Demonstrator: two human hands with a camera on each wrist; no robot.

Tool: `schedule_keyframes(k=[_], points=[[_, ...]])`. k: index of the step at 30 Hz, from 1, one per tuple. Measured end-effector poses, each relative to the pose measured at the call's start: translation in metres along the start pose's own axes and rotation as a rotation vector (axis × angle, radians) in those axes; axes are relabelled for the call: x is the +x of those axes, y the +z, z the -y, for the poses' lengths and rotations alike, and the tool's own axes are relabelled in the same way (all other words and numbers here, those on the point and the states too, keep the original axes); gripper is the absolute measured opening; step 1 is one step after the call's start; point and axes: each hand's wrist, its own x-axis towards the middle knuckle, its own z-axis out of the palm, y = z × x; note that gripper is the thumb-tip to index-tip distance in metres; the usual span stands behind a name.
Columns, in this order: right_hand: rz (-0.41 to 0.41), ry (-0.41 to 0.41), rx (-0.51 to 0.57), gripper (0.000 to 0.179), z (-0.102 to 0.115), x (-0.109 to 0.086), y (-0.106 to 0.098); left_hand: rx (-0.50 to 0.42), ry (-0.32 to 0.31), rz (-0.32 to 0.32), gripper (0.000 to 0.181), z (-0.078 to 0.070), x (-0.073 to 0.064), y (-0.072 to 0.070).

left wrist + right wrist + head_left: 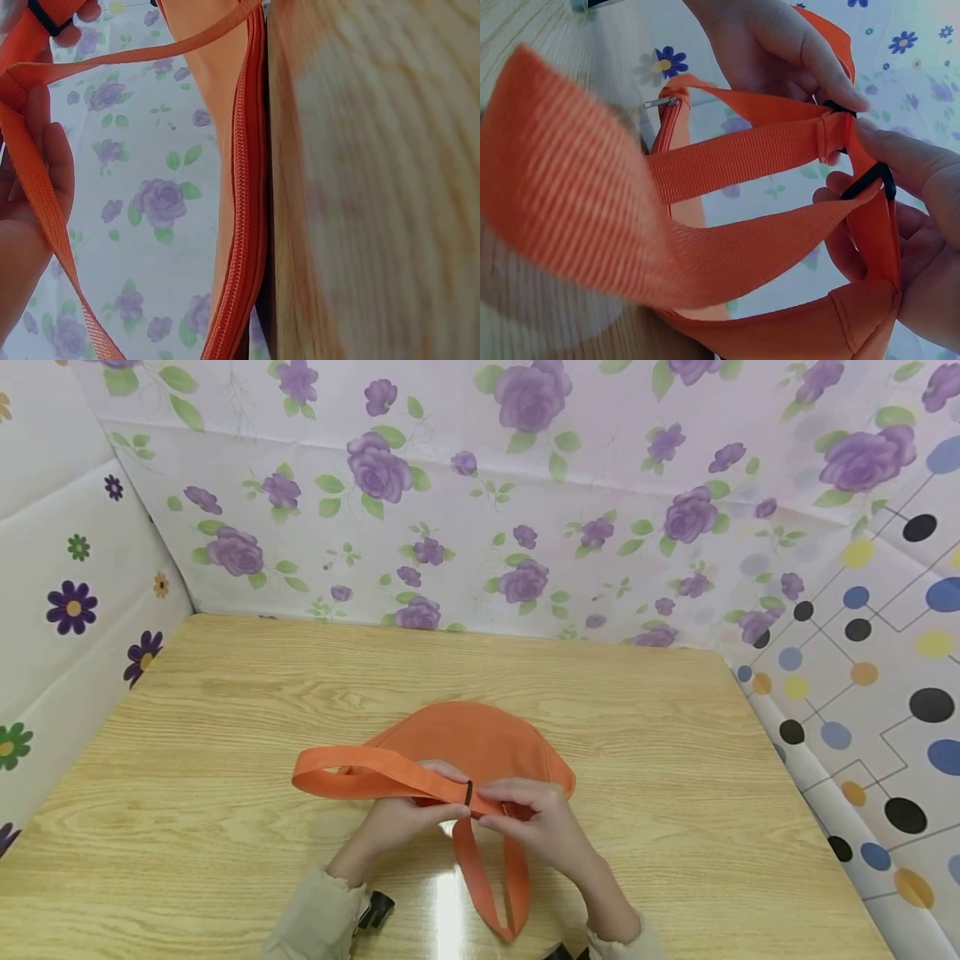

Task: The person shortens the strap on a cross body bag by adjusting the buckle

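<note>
An orange waist bag [468, 735] lies on the table, its curved side away from me. Above its near edge, my left hand [397, 822] pinches the orange strap [378, 762] between thumb and fingers, close to a black strap slider [469, 793]. On the other side of that slider, my right hand [551, 827] grips the strap too. A second black piece [870, 181] shows by the right fingers in the right wrist view. One strap loop sticks out leftward, another hangs toward me. The bag's zipper [240, 157] runs along its edge, with a metal zipper pull [660, 102] at one end.
The wooden table [247, 693] extends around the bag. Flowered sheeting [450, 510] hangs behind it, and dotted sheeting [862, 710] stands at the right. A black clip [375, 910] sits beside the left sleeve.
</note>
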Motion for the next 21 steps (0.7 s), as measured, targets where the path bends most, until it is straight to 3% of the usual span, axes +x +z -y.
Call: schedule_keyframes(k=[11,21], points=[[-0.01,0.043,-0.009,0.026,0.003,0.0,-0.002,-0.021,0.012,0.007,0.022,0.0,0.0,-0.001],[-0.003,0.043,-0.047,0.026,0.03,0.006,-0.013,-0.021,-0.015,-0.03,0.024,-0.002,-0.001,-0.001]])
